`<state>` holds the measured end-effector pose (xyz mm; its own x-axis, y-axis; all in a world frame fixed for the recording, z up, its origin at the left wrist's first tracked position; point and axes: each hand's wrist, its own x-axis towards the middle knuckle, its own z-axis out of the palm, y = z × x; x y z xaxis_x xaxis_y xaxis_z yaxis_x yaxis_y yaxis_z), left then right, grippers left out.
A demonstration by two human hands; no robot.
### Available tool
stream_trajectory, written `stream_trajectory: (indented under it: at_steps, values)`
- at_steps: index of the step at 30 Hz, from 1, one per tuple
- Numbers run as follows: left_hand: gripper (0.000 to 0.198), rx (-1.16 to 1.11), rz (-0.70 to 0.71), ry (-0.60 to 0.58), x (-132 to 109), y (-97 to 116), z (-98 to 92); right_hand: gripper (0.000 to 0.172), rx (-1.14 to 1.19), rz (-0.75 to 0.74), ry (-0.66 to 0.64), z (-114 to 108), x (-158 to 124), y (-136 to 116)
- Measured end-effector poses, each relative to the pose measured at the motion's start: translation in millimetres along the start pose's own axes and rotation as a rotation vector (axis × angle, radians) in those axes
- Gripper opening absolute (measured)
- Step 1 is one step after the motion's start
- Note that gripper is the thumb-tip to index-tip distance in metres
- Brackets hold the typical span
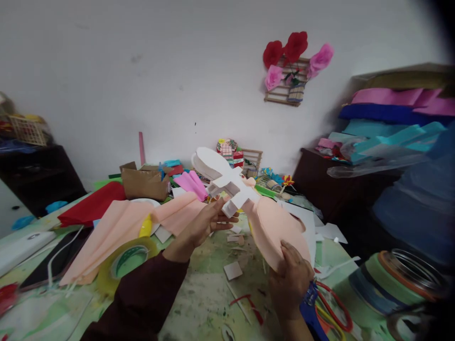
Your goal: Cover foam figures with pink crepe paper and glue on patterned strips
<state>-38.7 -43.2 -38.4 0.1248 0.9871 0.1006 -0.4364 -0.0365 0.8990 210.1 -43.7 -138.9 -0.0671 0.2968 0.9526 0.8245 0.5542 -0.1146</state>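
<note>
A thick craft cutout [272,222] is held up over the table, tilted, with one rounded end at the upper left and the other at the lower right. Its upper half is bare white with stubby side arms; smooth peach covering wraps the lower half. My left hand [206,225] grips a white side arm near the middle, fingers bent against it. On the peach end, my right hand [292,279] is closed around the edge, its thumb on the face. Peach crepe paper [113,232] lies left of my hands. Blue-handled scissors [311,303] are beside my right wrist.
A roll of clear tape [106,270] lies at the left near a yellow glue bottle [145,226]. Paper scraps [232,270] are scattered on the table [199,303]. Several tape rolls [384,284] stand at the right. A cardboard box [144,183] sits behind.
</note>
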Motion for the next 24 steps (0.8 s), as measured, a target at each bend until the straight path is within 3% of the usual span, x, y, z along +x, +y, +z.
stream_trajectory:
  at_steps: [6,13,24]
  values:
    - [0.048,0.013,-0.042,0.095,5.9,-5.0,0.7,0.03,-0.101,-0.107,0.061,-7.5,9.1,-10.2]
    - [0.026,-0.067,-0.117,0.195,15.2,-14.6,-5.0,0.026,-0.142,-0.085,0.031,-7.2,7.8,-12.7]
    - [0.026,-0.293,-0.174,0.363,36.3,-52.2,-5.9,0.037,-0.256,0.133,-0.276,-0.4,1.3,-15.2]
